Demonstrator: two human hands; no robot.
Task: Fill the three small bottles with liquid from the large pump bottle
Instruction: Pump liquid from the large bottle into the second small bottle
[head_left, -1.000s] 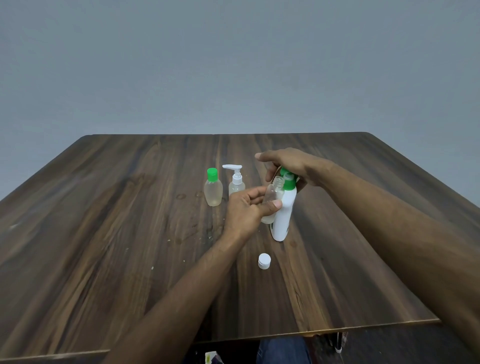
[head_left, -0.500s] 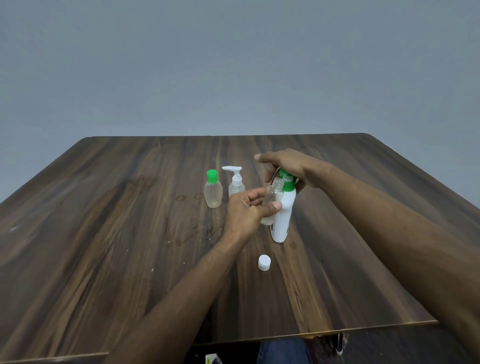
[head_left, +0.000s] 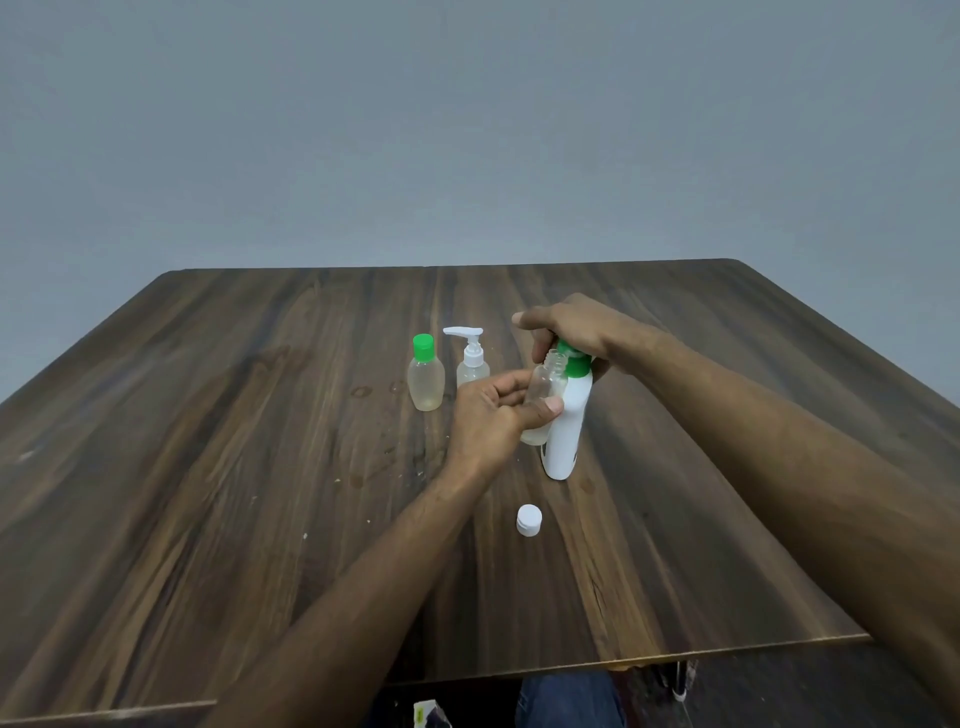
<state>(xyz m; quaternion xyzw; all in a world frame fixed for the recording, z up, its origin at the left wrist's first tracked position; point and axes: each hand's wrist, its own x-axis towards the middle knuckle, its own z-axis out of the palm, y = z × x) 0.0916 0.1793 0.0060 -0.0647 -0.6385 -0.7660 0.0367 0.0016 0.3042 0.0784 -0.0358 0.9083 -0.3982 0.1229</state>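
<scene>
A tall white pump bottle (head_left: 567, 426) with a green pump head stands tilted on the wooden table (head_left: 208, 467). My right hand (head_left: 569, 327) lies over its pump head. My left hand (head_left: 493, 415) holds a small clear uncapped bottle (head_left: 545, 387) with its mouth right beside the green pump; a little liquid sits at its bottom. Further left stand a small bottle with a green cap (head_left: 426, 376) and a small bottle with a white pump top (head_left: 471, 358). A white cap (head_left: 529, 519) lies loose on the table nearer me.
The table's near edge (head_left: 623, 662) runs across the bottom, with my knee in blue fabric (head_left: 566, 701) under it. A few wet spots (head_left: 363, 392) mark the wood left of the bottles. A plain grey wall is behind.
Both hands and the bottles keep nearly the same pose; the view has only shifted slightly.
</scene>
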